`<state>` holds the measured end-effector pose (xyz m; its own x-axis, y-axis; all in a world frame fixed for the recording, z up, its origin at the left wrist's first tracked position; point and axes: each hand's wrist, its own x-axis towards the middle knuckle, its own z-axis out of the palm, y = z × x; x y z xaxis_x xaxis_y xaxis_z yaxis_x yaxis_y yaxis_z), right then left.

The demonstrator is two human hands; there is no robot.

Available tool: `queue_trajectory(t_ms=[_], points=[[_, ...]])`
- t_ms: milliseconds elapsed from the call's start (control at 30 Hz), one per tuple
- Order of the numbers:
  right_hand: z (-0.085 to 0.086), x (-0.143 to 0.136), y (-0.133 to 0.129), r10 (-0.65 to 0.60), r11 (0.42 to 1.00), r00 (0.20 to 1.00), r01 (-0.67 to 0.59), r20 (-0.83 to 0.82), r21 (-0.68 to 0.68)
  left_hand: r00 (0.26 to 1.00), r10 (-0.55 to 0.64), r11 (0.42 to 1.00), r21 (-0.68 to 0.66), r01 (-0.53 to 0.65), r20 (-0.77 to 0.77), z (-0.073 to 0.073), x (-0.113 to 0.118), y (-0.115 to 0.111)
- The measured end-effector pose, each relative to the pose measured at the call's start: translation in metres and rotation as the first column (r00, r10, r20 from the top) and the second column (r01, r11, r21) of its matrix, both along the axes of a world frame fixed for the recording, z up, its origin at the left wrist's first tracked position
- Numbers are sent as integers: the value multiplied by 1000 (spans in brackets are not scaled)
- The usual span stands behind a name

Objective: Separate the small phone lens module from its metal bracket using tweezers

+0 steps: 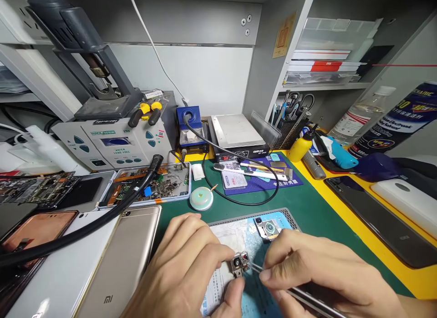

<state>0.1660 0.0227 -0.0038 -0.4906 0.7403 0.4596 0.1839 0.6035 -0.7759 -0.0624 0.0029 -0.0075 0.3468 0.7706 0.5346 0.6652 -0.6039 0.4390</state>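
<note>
My left hand [184, 268] pinches a small metal-framed camera module [236, 262] between thumb and forefinger, just above the work pad. A dark round lens shows on its face. In my right hand [321, 268] are slim metal tweezers [316, 303], gripped between thumb and fingers. Their tips reach the module's right side; whether they clasp a part of it, I cannot tell. Beneath both hands lies a worn blue-and-white pad [257, 286] with a grey edge. Beyond the right fingers, a phone part with a lens and a round coil [268, 228] rests on that pad.
Phones [126, 263] lie on the left under a thick black hose [102, 220]. Behind stand a parts tray [189, 181], a hot-air station [116, 147] and a heating plate [235, 130]. A round tin [201, 198], a toothbrush [235, 170] and a dark phone [378, 222] lie around the pad.
</note>
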Motion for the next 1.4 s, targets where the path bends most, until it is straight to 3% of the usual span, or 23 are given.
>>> queue_trajectory(t_ms=[300, 333, 433, 733, 1033, 1133, 1400], points=[[0, 0, -3, 34, 998, 999, -35, 35, 46, 1000, 4, 1000, -1, -5, -31, 0, -2, 0], [0, 1, -2, -14, 999, 999, 13, 36, 31, 1000, 8, 1000, -6, -8, -30, 0, -2, 0], [1, 1, -1, 53, 998, 998, -54, 34, 27, 1000, 9, 1000, -8, -9, -14, 0, 0, 0], [11, -4, 5, 68, 997, 997, -69, 22, 28, 1000, -5, 1000, -26, 6, 28, 0, 2, 0], [14, -7, 11, 83, 995, 996, -84, 22, 47, 998, -35, 998, 60, 31, 57, -4, 2, 4], [16, -7, 9, 84, 995, 996, -86, 26, 59, 999, -25, 1000, -12, 25, 27, -4, 1, 2], [11, -6, 9, 76, 996, 996, -78, 43, 51, 999, -12, 999, 31, 11, 50, -2, 4, 1]])
